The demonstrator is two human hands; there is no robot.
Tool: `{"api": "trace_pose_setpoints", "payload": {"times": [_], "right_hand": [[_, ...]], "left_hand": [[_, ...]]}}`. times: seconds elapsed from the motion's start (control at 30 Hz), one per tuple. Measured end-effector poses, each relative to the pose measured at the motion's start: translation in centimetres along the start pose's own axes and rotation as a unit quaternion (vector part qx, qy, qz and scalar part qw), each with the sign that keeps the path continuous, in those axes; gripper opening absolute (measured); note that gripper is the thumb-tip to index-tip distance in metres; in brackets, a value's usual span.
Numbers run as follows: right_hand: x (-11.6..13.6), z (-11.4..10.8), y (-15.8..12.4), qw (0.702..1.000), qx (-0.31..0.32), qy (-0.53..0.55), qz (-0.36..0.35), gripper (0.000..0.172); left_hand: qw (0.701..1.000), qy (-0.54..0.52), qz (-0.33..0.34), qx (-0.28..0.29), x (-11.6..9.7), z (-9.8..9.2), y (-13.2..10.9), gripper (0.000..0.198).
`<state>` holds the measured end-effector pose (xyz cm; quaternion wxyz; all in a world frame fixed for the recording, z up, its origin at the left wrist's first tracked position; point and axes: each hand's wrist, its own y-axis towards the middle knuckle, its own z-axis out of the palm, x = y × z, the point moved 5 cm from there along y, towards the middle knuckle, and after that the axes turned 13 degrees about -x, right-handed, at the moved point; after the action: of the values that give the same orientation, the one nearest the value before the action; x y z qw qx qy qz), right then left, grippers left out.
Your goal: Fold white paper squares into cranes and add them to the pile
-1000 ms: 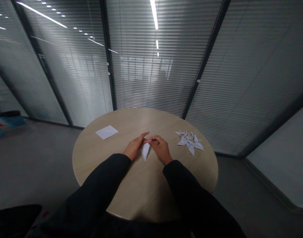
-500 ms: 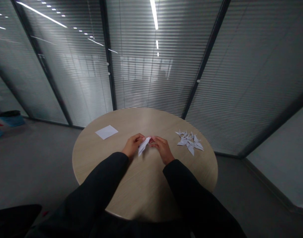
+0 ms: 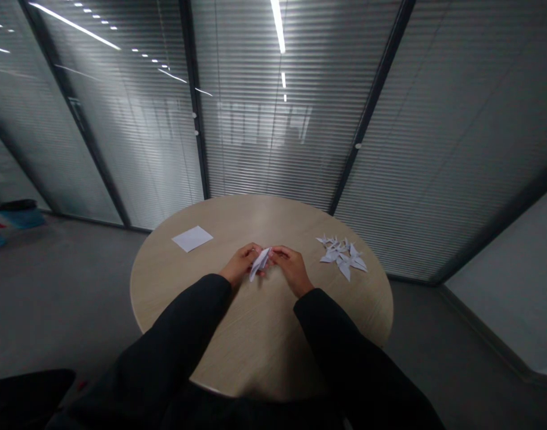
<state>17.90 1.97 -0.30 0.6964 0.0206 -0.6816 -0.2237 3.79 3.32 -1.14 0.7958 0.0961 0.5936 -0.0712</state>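
A piece of folded white paper (image 3: 260,263), narrow and pointed, is held over the middle of the round table. My left hand (image 3: 243,263) is closed on its left side, with thumb and fingers around the fold. My right hand (image 3: 291,265) pinches the paper's upper right tip between thumb and fingertips. To the right lies a cluster of folded white paper cranes (image 3: 344,257) with pointed wings. On the left a flat sheet of white paper (image 3: 192,239) rests by itself.
The round wooden table (image 3: 237,346) stands close to a glass partition (image 3: 273,161) with blinds. On the floor at far left is a blue bin (image 3: 20,216) with a black rim. A dark object (image 3: 29,394) shows at the lower left.
The folded paper has turned slightly between my hands. My right fingers have shifted to its upper tip, and more left fingertips show beneath it. The cranes and the flat sheet stay put.
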Motion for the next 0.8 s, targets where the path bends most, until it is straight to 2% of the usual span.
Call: {"api": "trace_pose_setpoints", "payload": {"times": [0.17, 0.4, 0.8], "right_hand": [[-0.1, -0.6, 0.3, 0.998, -0.041, 0.037, 0.015, 0.029], [-0.5, -1.1, 0.3, 0.990, -0.070, 0.110, 0.056, 0.031], [-0.2, -0.8, 0.2, 0.987, -0.063, 0.131, 0.069, 0.030]], "left_hand": [[0.997, -0.073, -0.029, -0.001, -0.8, 0.5, -0.6, 0.041], [0.994, -0.091, -0.024, 0.053, -1.0, 0.9, -1.0, 0.064], [0.995, -0.075, -0.020, 0.070, -1.0, 0.8, -0.8, 0.052]]}}
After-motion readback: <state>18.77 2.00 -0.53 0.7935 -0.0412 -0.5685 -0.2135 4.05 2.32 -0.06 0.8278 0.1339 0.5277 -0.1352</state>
